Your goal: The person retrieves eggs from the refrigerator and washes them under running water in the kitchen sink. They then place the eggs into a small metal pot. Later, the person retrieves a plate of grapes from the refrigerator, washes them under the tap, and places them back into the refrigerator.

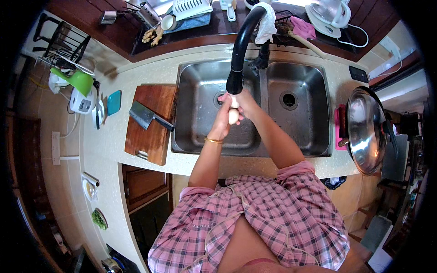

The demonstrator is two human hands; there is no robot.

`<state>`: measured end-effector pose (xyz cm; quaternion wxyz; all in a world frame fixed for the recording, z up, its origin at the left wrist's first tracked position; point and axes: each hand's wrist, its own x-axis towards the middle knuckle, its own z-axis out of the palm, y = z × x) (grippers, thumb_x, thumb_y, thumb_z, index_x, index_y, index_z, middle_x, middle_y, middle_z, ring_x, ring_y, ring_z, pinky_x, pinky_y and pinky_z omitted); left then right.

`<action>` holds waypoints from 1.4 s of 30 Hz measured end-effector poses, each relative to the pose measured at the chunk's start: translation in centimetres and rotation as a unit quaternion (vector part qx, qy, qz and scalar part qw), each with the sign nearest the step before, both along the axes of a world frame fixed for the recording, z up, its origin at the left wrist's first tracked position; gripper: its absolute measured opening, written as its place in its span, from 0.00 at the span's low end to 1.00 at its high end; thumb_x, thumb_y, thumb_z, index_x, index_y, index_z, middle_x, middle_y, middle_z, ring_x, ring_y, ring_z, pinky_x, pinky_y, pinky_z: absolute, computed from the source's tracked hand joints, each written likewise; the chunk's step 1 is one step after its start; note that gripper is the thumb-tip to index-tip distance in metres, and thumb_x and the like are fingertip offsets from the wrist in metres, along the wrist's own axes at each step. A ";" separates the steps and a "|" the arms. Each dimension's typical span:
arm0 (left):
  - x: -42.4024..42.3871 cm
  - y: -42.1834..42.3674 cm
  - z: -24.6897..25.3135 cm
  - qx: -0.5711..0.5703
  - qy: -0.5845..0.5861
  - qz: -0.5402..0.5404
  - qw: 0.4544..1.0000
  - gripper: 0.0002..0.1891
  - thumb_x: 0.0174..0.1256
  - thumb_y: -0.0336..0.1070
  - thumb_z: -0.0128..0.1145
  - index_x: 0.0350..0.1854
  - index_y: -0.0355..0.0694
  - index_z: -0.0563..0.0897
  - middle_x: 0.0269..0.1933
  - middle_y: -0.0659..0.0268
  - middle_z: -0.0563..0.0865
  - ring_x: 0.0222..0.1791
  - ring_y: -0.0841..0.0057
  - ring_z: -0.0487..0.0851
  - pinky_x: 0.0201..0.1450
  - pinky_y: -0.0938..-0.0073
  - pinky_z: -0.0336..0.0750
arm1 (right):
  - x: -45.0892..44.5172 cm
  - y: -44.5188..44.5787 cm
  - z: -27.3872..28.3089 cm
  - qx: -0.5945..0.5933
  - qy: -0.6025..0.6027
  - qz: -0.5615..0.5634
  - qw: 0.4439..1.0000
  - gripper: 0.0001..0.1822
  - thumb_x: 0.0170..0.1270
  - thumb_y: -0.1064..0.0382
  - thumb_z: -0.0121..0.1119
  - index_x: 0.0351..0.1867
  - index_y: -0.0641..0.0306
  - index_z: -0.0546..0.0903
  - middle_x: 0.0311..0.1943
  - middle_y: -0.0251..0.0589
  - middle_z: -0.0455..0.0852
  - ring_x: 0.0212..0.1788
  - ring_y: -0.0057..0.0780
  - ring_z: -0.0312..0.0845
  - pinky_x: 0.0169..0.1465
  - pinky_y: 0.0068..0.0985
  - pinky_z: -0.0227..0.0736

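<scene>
Both my hands are over the left basin of the steel double sink (191, 109), just below the spout of the black faucet (235, 80). My left hand (222, 118), with a gold bangle at the wrist, is curled round a pale, smooth, egg-like object (234, 116). My right hand (246, 102) meets it from the right, its fingers bent beneath and beside the same object. Between the hands, right under the spout, shows a second whitish patch (234, 101); whether it is water or another pale object I cannot tell.
Left of the sink, a cleaver (145, 116) lies on a wooden cutting board (150, 143), its handle reaching the basin's rim. On the right stands a large shiny steel pan or lid (365, 129) by a pink cloth (339, 128). A white cloth (267, 24) hangs on the faucet.
</scene>
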<state>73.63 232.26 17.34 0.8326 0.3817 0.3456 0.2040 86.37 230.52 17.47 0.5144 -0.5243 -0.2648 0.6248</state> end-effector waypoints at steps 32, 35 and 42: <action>-0.3 -1.0 2.2 0.188 0.093 -0.001 0.978 0.19 0.72 0.54 0.42 0.37 0.42 0.75 0.28 0.69 0.80 0.22 0.83 0.79 0.17 0.85 0.71 | -0.7 -0.7 1.6 0.033 0.148 0.009 0.988 0.21 0.62 0.45 0.56 0.37 0.64 0.77 0.35 0.43 0.82 0.21 0.29 0.76 0.16 0.29 0.71; -0.4 -1.1 2.0 0.187 0.104 0.021 0.977 0.20 0.72 0.55 0.43 0.33 0.42 0.75 0.25 0.70 0.79 0.21 0.84 0.78 0.17 0.85 0.70 | -1.4 -0.9 2.8 0.027 0.156 -0.013 0.987 0.19 0.64 0.45 0.53 0.31 0.60 0.78 0.33 0.40 0.82 0.21 0.22 0.74 0.17 0.19 0.66; -0.2 -1.4 0.7 0.280 0.134 0.064 0.948 0.17 0.69 0.49 0.53 0.28 0.41 0.75 0.16 0.75 0.72 0.16 0.90 0.69 0.16 0.85 0.62 | -1.6 0.3 -0.3 -0.035 0.269 -0.052 0.961 0.16 0.61 0.48 0.57 0.30 0.58 0.75 0.29 0.40 0.82 0.25 0.28 0.77 0.25 0.28 0.72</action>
